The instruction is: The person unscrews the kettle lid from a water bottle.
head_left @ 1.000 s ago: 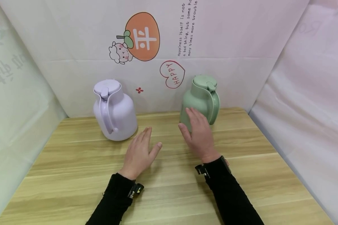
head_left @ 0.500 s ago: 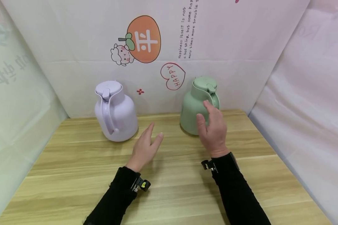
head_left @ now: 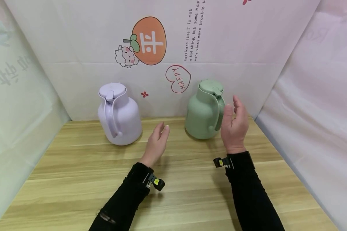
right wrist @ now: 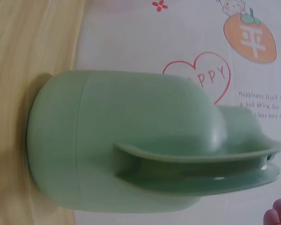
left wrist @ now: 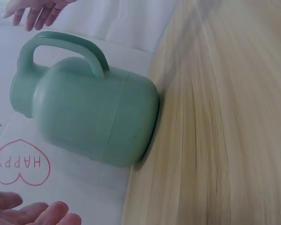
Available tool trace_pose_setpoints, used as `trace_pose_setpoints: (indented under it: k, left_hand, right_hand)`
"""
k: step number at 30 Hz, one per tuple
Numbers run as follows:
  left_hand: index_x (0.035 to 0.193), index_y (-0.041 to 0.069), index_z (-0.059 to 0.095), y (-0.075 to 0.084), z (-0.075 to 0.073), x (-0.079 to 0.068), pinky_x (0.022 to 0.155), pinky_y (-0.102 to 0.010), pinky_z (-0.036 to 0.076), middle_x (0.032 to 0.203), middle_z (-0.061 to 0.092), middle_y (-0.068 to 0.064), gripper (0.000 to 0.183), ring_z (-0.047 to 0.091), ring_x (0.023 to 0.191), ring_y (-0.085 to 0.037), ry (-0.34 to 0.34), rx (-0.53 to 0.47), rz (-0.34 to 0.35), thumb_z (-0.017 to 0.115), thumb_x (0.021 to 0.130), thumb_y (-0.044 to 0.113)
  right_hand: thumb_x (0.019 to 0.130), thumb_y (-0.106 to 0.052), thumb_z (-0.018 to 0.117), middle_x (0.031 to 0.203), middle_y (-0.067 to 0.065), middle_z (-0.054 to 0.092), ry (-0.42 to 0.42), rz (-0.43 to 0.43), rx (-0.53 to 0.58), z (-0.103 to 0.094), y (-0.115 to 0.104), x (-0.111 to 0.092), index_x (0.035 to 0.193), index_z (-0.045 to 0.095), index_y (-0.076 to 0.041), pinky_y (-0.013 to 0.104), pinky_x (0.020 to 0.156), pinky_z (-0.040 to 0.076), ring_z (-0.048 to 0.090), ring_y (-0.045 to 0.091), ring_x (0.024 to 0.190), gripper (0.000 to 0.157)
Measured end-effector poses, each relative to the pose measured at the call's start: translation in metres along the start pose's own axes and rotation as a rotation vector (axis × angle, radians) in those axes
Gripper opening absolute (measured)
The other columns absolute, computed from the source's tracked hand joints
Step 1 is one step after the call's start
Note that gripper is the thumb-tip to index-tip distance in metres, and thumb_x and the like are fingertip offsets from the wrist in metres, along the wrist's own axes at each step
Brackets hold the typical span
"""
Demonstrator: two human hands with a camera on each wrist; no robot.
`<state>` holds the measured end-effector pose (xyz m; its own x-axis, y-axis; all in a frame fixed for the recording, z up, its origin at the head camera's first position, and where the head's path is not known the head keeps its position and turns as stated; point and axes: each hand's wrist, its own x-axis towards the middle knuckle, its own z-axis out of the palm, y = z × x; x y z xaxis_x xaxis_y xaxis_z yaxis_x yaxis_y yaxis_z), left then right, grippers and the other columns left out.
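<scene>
A green thermos jug (head_left: 203,115) stands upright near the back of the table, its handle turned to the right and toward me. Just right of that handle is my right hand (head_left: 235,126), fingers extended, apparently apart from it. The left wrist view shows a gap between those fingers and the handle (left wrist: 68,42). My left hand (head_left: 156,142) hovers between the two jugs, fingers loosely extended and holding nothing. To its left a lilac thermos jug (head_left: 122,118) stands upright, handle facing me. Left fingertips (left wrist: 56,213) show at the lower left of the left wrist view.
The wooden table (head_left: 185,199) meets a white printed cloth (head_left: 234,41) behind the jugs. More cloth hangs along the left side (head_left: 20,106) and the right side (head_left: 315,106).
My right hand has moved right, from in front of the green jug to beside its handle. The left hand has shifted slightly right and forward. Both jugs stay in place.
</scene>
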<state>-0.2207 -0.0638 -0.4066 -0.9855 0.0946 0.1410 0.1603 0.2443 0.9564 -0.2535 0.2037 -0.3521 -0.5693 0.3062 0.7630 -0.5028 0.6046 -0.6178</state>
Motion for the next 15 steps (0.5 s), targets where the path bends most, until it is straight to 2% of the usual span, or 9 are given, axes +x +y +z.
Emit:
trace_pose_setpoints:
  k: [7, 11, 15]
  left_hand:
    - [0.168, 0.018, 0.016, 0.006, 0.014, 0.01, 0.124, -0.048, 0.031, 0.171, 0.028, -0.007, 0.086, 0.033, 0.155, -0.028, 0.022, -0.066, -0.024, 0.033, 0.104, 0.072]
    - [0.168, 0.018, 0.016, 0.01, 0.022, 0.016, 0.125, -0.048, 0.03, 0.171, 0.029, -0.008, 0.083, 0.034, 0.155, -0.029, 0.017, -0.075, -0.031, 0.033, 0.106, 0.069]
    - [0.168, 0.019, 0.014, 0.012, 0.028, 0.021, 0.124, -0.05, 0.031, 0.171, 0.027, -0.008, 0.081, 0.035, 0.154, -0.031, -0.003, -0.071, -0.032, 0.032, 0.106, 0.068]
  right_hand:
    - [0.11, -0.051, 0.037, 0.161, 0.005, 0.046, -0.06, 0.228, 0.036, -0.007, 0.018, 0.01, 0.158, 0.043, -0.012, 0.037, 0.12, 0.037, 0.046, 0.017, 0.145, 0.063]
    - [0.11, -0.056, 0.032, 0.167, 0.005, 0.037, -0.107, 0.306, 0.058, -0.01, 0.027, 0.014, 0.162, 0.034, -0.011, 0.032, 0.125, 0.028, 0.035, 0.014, 0.152, 0.069]
    - [0.11, -0.058, 0.03, 0.169, 0.006, 0.033, -0.135, 0.377, 0.071, -0.011, 0.035, 0.016, 0.163, 0.031, -0.011, 0.032, 0.127, 0.023, 0.03, 0.014, 0.155, 0.071]
